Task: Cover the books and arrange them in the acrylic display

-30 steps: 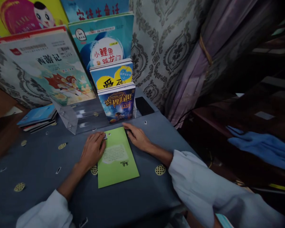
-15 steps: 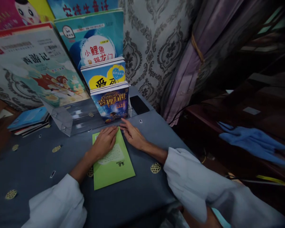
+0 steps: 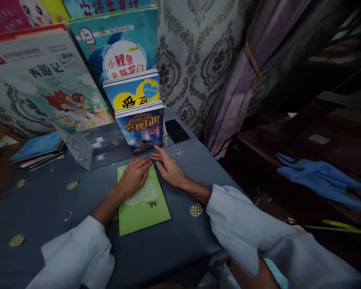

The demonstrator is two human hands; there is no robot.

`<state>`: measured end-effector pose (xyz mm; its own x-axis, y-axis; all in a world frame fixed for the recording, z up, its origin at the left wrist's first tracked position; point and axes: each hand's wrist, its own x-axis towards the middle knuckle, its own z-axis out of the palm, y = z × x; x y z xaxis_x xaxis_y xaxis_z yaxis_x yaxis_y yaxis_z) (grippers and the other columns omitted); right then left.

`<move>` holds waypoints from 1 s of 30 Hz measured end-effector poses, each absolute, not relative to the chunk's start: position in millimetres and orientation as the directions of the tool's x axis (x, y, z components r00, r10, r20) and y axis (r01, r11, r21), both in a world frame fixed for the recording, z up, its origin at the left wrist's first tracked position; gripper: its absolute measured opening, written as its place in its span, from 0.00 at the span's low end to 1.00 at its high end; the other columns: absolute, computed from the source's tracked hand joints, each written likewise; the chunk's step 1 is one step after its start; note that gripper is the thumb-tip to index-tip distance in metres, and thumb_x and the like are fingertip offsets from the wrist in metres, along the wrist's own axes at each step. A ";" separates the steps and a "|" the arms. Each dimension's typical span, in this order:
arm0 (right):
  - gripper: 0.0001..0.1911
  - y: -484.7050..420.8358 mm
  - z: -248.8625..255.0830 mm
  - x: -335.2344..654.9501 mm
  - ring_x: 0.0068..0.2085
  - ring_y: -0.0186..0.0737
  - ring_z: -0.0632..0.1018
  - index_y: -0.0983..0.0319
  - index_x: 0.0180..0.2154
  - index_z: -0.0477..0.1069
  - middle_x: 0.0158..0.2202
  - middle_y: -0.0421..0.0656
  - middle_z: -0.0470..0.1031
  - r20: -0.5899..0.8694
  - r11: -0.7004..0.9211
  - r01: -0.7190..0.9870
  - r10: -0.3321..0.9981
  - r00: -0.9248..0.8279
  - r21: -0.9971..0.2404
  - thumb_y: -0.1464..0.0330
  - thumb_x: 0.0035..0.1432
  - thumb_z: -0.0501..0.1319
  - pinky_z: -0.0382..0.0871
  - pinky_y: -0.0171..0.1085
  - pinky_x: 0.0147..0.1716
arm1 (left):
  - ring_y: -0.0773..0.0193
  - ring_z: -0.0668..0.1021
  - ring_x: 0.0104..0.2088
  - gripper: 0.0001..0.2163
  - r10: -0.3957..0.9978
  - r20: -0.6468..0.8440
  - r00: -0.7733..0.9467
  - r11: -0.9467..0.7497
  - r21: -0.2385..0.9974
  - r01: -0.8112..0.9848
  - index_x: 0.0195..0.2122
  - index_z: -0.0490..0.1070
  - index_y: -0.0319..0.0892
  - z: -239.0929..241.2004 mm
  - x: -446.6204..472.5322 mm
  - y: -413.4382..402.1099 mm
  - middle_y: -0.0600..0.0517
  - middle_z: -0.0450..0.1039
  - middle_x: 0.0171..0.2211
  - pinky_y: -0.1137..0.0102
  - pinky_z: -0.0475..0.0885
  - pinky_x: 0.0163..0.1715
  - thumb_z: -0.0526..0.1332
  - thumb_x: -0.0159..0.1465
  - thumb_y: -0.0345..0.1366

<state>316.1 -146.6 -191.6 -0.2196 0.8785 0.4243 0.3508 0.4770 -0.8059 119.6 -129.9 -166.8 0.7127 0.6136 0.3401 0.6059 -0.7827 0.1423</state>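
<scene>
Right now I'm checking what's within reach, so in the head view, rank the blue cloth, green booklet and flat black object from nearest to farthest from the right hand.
From the right hand:
1. Green booklet: at the fingertips, on the hand's left.
2. Flat black object: ahead, slightly right.
3. Blue cloth: far right, beyond the table.

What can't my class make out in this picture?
All in the head view:
Green book: part of its top is covered by the left hand; the small print is too small to read.
Heart book: lower cover hidden behind the front book.
Pink book: cut off by the top and left edges.
</scene>
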 end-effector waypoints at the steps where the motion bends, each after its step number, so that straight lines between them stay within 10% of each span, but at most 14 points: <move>1: 0.32 -146.4 -191.3 316.2 0.58 0.44 0.78 0.61 0.70 0.47 0.58 0.52 0.75 0.427 0.487 0.348 0.873 -0.236 -0.801 0.74 0.66 0.49 0.72 0.50 0.60 | 0.54 0.75 0.56 0.17 0.606 0.338 0.720 -0.788 0.135 0.600 0.56 0.73 0.40 -165.7 119.5 -130.6 0.43 0.76 0.54 0.54 0.71 0.57 0.51 0.70 0.29; 30: 0.22 -144.6 -192.4 314.3 0.57 0.47 0.76 0.65 0.57 0.67 0.55 0.52 0.76 0.454 0.594 0.502 0.805 -0.383 -0.629 0.75 0.62 0.52 0.70 0.49 0.58 | 0.56 0.74 0.59 0.20 0.363 0.270 0.892 -0.894 0.371 0.251 0.64 0.65 0.43 -144.4 111.8 -257.0 0.44 0.75 0.57 0.55 0.69 0.58 0.53 0.71 0.30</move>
<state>314.3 -144.6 -192.4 -0.3826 0.8046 0.4541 0.5016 0.5937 -0.6292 111.8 -257.0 -144.4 0.8919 0.3626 0.2703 0.2511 -0.8940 0.3710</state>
